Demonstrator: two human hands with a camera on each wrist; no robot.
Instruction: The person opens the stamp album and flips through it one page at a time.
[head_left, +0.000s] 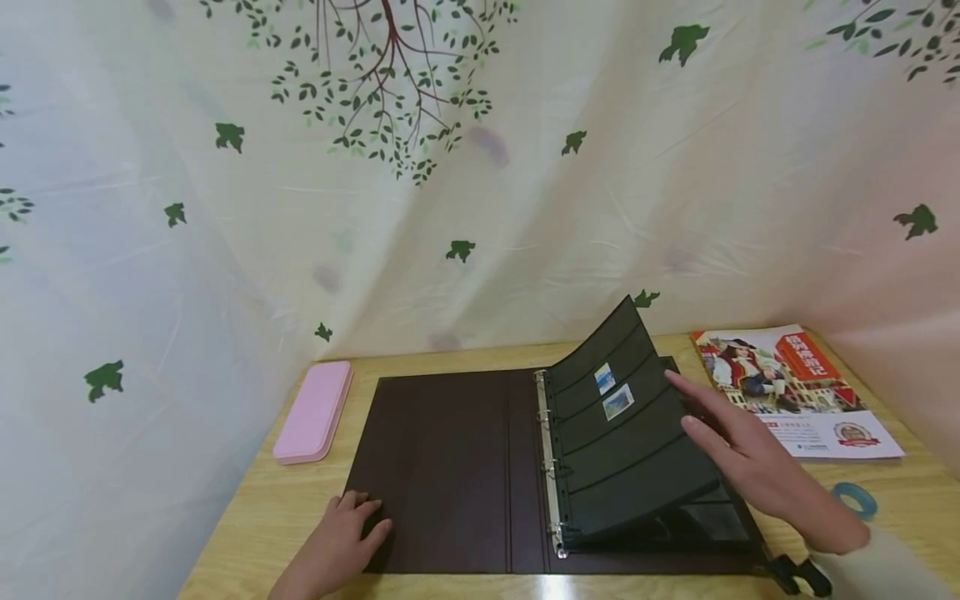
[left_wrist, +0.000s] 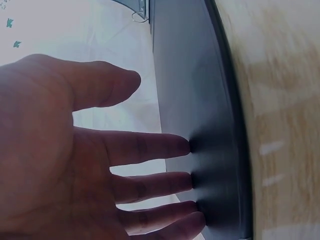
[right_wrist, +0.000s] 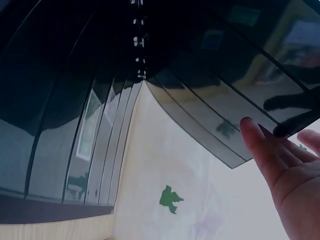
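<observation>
A dark brown ring binder (head_left: 442, 467) lies spread on the table, its metal rings (head_left: 550, 467) along the middle. One black stock page (head_left: 622, 450) stands lifted at a slant from the rings, with two small stamps (head_left: 618, 402) in its strips. My right hand (head_left: 757, 458) is at the page's outer edge, extended fingers against its underside. In the right wrist view, the glossy underside (right_wrist: 200, 105) mirrors those fingers. Other black pages (head_left: 705, 521) lie beneath. My left hand (head_left: 333, 533) rests its fingertips on the left cover near its lower left corner, fingers loosely extended.
A pink case (head_left: 313, 412) lies left of the binder. At the right is a book (head_left: 795, 392) with a colourful cover, and nearer me a blue ring-shaped roll (head_left: 855, 498). A leaf-patterned curtain (head_left: 480, 192) hangs behind the wooden table (head_left: 247, 533).
</observation>
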